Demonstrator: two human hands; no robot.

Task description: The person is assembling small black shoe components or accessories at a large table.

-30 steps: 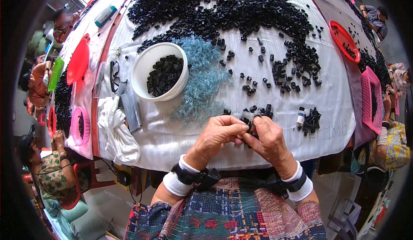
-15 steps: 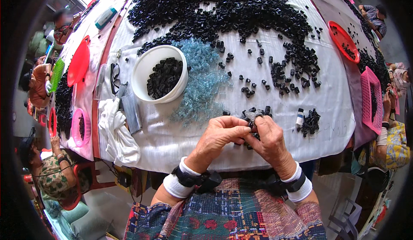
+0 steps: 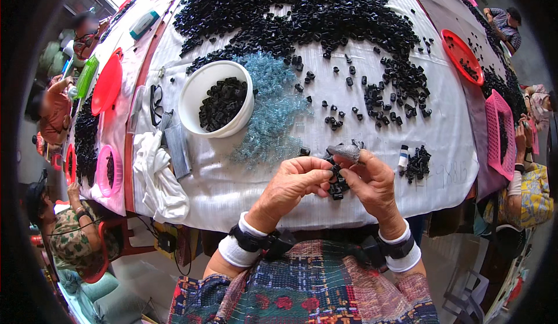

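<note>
Over the near part of the white cloth, my left hand (image 3: 294, 183) pinches a small black plastic part (image 3: 335, 173) between thumb and fingertips. My right hand (image 3: 372, 183) meets it from the other side, thumb and fingers closed on the same part. A grey piece (image 3: 347, 151), which looks like a cloth finger cover, sits at my right index finger. More black parts (image 3: 336, 194) lie just below and behind my fingers. Left of my hands stands a white bowl (image 3: 245, 117) holding black parts, beside a spread of small clear bluish pieces (image 3: 270, 109).
A large heap of black parts (image 3: 244, 10) covers the far table. On the right lie a small white bottle (image 3: 403, 156) and a little pile of thin black pieces (image 3: 418, 164). Glasses (image 3: 156, 106) and a white garment (image 3: 156, 178) lie left. Several people work at neighbouring tables.
My right hand has shifted slightly right and turned, so the grey piece shows more fully. My fingertips have dropped a little nearer to me, with a black part now visible between them.
</note>
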